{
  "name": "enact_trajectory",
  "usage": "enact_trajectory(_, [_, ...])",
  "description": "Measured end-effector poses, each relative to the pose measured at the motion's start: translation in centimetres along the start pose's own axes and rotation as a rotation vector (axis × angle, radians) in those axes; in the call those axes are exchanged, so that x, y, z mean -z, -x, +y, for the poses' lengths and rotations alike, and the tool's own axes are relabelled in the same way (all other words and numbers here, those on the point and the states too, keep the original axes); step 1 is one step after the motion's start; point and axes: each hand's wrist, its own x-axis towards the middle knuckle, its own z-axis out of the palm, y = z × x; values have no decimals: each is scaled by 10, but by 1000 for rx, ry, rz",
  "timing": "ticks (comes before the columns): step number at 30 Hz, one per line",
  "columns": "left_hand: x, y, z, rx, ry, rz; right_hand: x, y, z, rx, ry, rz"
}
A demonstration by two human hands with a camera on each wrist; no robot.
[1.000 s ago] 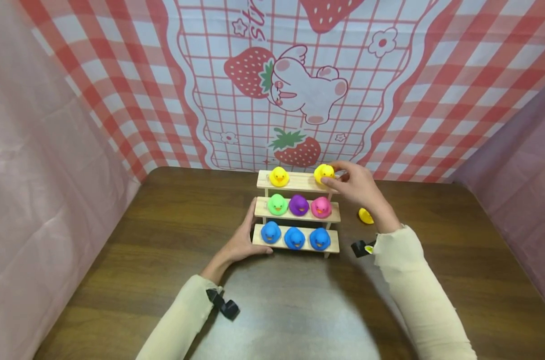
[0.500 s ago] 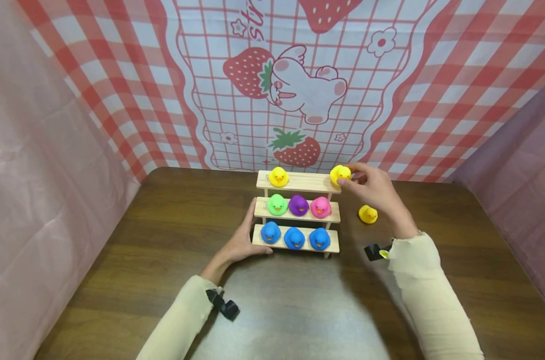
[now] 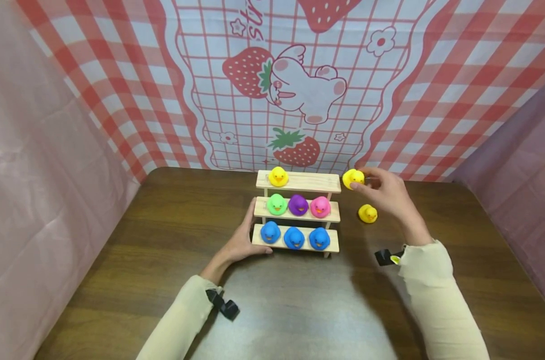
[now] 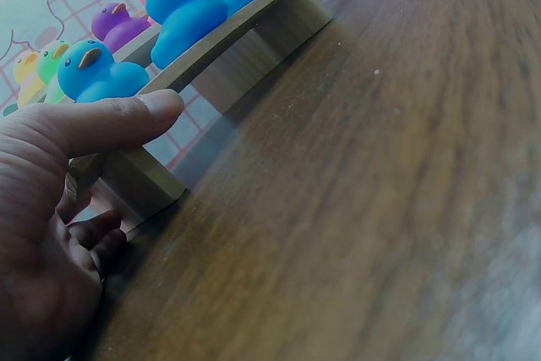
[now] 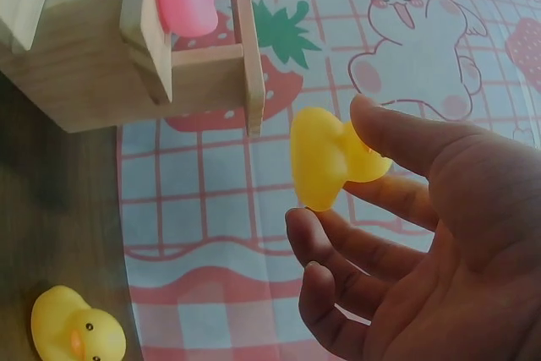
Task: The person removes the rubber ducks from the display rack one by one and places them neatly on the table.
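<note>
A three-step wooden display stand (image 3: 299,181) is on the table in the head view. My left hand (image 3: 239,243) grips its lower left end, thumb at the front edge of the bottom step and fingers along the side. Just right of the top step, my right hand (image 3: 391,197) pinches a yellow rubber duck (image 3: 354,179) between thumb and fingers. In the right wrist view this duck (image 5: 317,158) is tipped sideways, clear of the stand. Another yellow duck (image 3: 279,177) sits at the top step's left end.
Green (image 3: 277,204), purple (image 3: 299,205) and pink (image 3: 320,207) ducks line the middle step; three blue ducks (image 3: 295,238) occupy the bottom one. A loose yellow duck (image 3: 368,214) rests on the table (image 3: 164,225) right of the stand. A strawberry-print cloth (image 3: 186,100) hangs behind.
My right hand has moved right with the yellow duck, from the right end of the top step to beyond it. The loose duck came into fuller view. My left hand stayed put.
</note>
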Motion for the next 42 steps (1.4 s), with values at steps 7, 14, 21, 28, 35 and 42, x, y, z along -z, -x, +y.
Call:
enact_trajectory(7, [1, 0, -1, 1, -13, -4, 3, 5, 9, -16, 9, 6])
enact_trajectory(14, [1, 0, -3, 1, -19, -3, 6, 12, 23, -11, 4, 22])
enact_trajectory(21, [1, 0, -3, 3, -23, 1, 9, 17, 38, -11, 10, 27])
enact_trajectory(28, [1, 0, 0, -3, -42, 2, 11, 24, 52, 15, 40, 57])
enact_trajectory(35, [1, 0, -1, -3, -61, 2, 13, 31, 67, -8, 23, 45])
enact_trajectory(42, [1, 1, -1, 7, -64, 7, 13, 35, 81, -3, 38, 76])
